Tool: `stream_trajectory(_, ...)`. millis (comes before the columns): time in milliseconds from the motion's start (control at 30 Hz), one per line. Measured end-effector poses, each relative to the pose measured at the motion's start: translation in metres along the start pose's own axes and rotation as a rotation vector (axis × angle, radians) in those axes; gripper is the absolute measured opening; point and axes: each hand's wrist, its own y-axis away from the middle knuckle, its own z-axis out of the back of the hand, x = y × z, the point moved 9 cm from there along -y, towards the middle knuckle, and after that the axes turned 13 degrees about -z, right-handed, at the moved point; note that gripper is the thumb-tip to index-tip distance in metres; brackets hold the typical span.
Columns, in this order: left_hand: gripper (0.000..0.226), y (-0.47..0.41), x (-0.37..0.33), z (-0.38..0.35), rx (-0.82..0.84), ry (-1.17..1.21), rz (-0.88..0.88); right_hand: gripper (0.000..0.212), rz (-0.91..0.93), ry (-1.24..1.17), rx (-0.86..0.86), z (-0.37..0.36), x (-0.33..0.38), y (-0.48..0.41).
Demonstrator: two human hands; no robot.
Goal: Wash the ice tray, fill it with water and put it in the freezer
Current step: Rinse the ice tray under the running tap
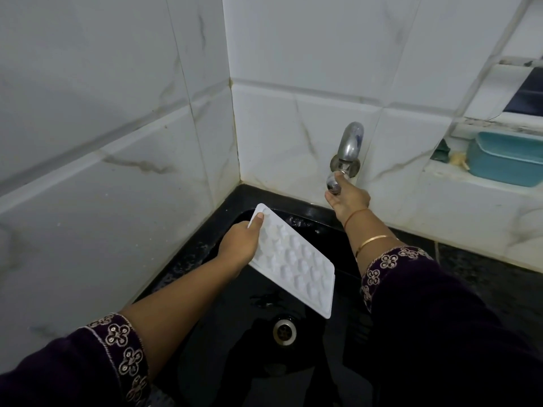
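A white plastic ice tray [296, 259] with several small cells hangs tilted over the black sink [205, 333]. My left hand [242, 242] grips its far left corner, thumb on top. My right hand [348, 198] reaches up to the chrome wall tap [349, 145] and its fingers close around the round knob [334, 183] at the tap's base. No water is seen running from the spout. The sink's metal drain [284, 330] lies below the tray's near corner.
White marble-look tiled walls meet in a corner behind the sink. A ledge at the right holds a teal soap box [505, 160], a small yellowish scrap and a dark green scrubber [442, 152]. Black counter runs along the right.
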Motion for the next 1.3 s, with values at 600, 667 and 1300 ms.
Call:
stream_trajectory(600,0.056,0.022,-0.034,-0.062,0.079,0.192,0.060,0.033,0.435,0.664,-0.125,0.042,-0.014,0.097)
stream_trajectory(667,0.058,0.022,-0.042,-0.066,0.075,0.181,0.056,0.032,0.585,0.787,-0.043,0.037,-0.022,0.118)
stream_trajectory(1300,0.056,0.018,-0.067,-0.077,0.028,0.129,-0.047,0.038,0.567,1.559,0.034,0.017,-0.039,0.120)
